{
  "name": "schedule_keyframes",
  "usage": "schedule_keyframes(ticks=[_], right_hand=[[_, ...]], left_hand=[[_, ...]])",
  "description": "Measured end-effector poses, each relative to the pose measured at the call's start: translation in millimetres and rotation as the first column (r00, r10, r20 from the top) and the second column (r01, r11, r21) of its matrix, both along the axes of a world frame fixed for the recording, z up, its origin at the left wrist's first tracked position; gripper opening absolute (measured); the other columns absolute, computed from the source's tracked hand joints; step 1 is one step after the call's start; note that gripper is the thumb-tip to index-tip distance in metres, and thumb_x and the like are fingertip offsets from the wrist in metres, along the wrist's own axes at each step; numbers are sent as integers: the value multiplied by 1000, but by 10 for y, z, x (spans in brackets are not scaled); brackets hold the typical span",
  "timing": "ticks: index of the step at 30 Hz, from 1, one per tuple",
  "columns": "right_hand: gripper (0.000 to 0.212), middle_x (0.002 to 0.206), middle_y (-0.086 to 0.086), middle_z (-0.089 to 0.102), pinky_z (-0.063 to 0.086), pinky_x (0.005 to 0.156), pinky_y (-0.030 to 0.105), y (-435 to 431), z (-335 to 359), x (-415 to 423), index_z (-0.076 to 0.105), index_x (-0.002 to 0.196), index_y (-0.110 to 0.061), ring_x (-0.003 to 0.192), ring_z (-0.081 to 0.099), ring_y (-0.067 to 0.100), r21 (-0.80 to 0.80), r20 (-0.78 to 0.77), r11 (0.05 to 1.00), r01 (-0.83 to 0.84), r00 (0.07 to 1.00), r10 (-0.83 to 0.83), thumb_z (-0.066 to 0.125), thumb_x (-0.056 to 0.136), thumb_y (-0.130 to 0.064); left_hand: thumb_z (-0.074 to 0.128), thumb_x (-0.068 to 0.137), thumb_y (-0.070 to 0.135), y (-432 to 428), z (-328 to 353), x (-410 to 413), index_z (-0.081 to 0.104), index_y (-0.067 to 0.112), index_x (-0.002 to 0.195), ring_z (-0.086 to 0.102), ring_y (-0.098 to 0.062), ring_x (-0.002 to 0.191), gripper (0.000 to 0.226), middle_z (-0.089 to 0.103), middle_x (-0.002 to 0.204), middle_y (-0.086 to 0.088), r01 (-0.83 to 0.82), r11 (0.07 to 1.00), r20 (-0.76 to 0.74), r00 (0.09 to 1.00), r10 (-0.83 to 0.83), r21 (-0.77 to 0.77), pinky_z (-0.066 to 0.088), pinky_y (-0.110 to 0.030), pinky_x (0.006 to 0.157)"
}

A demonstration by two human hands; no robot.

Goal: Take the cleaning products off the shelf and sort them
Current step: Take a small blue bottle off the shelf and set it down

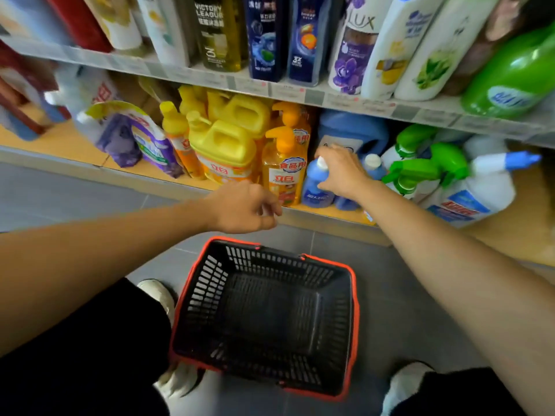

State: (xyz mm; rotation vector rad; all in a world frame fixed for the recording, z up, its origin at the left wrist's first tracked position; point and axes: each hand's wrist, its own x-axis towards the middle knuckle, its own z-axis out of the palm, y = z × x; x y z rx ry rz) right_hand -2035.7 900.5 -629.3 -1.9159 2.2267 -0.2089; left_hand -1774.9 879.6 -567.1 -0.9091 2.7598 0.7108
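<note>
My right hand (341, 172) is closed around the neck of a small blue bottle with a white cap (315, 184) standing on the bottom shelf (315, 210). My left hand (244, 207) hovers in front of the shelf edge with curled fingers and nothing in it, just before an orange pump bottle (283, 172). A black basket with a red rim (354, 295) sits on the floor below both hands with nothing in it. Yellow jugs (225, 145), green spray bottles (420, 172) and a white bottle with a blue nozzle (483, 187) stand along the same shelf.
The upper shelf (300, 91) carries several shampoo and body wash bottles and overhangs the lower one. Purple refill pouches (141, 139) lean at the left. A large blue jug (351, 130) stands behind my right hand. My knees and white shoes flank the basket on grey floor tiles.
</note>
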Motion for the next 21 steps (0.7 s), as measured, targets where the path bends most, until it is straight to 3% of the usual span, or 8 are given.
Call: schedule_keyframes(ticks=[4, 7, 9, 11, 13, 16, 18, 21], right_hand=[[38, 101, 14, 66, 40, 69, 38, 286, 202, 122, 61, 104, -15, 94, 60, 39, -150, 82, 986, 70, 995, -58, 74, 69, -8], [43, 101, 6, 69, 50, 78, 39, 589, 517, 181, 64, 105, -16, 95, 62, 31, -277, 286, 949, 149, 956, -66, 81, 66, -13], [47, 102, 0, 68, 49, 83, 31, 775, 814, 239, 66, 103, -13, 95, 63, 21, -332, 441, 923, 195, 897, -31, 88, 62, -11], [50, 103, 3, 67, 50, 80, 24, 977, 1067, 330, 66, 103, -8, 91, 61, 13, -314, 578, 913, 259, 815, -32, 92, 61, -7], [50, 101, 5, 67, 52, 78, 24, 1178, 1228, 447, 64, 105, -3, 87, 60, 10, -291, 706, 892, 347, 707, -45, 91, 64, -4], [47, 99, 8, 68, 55, 80, 35, 1406, 1328, 654, 62, 107, -2, 87, 62, 15, -261, 837, 843, 470, 545, -44, 87, 68, 1], [44, 97, 9, 70, 56, 79, 39, 1561, 1306, 802, 61, 105, -8, 87, 65, 18, -250, 897, 793, 556, 441, -26, 87, 69, 0], [43, 96, 4, 74, 57, 74, 33, 1878, 1108, 982, 64, 107, -13, 87, 68, 16, -225, 960, 712, 665, 277, 45, 83, 69, -13]], left_hand=[[69, 88, 37, 197, 41, 0, 72, 29, 116, 68, -16, 101, 30, 74, 108, 10, -81, 997, -128, 989, 78, -15, 55, -36, 86], [75, 84, 40, 278, -22, 15, 55, 25, 141, 60, -25, 120, 63, 63, 134, -2, -140, 990, -226, 965, 134, -9, 50, -42, 97], [82, 80, 44, 342, -24, 2, 38, 19, 153, 46, -29, 136, 89, 49, 148, -10, -165, 986, -313, 935, 168, 36, 39, -43, 111], [86, 76, 45, 422, 20, -27, 31, 17, 156, 38, -28, 143, 101, 42, 153, -12, -134, 978, -372, 910, 186, 160, 33, -43, 117], [87, 77, 35, 498, 53, -33, 34, 16, 154, 48, -25, 137, 95, 49, 148, -10, -34, 936, -416, 890, 187, 349, 40, -46, 114], [84, 81, 14, 622, 100, 38, 46, 10, 143, 63, -25, 122, 73, 65, 133, -10, 85, 813, -485, 836, 256, 577, 51, -49, 105], [84, 79, 9, 697, 122, 88, 51, 5, 136, 66, -30, 117, 65, 68, 126, -15, 114, 770, -499, 819, 285, 627, 53, -50, 102], [86, 75, 13, 810, 149, 160, 57, 0, 124, 69, -28, 104, 58, 70, 117, -19, 156, 773, -490, 843, 220, 615, 56, -47, 96]])
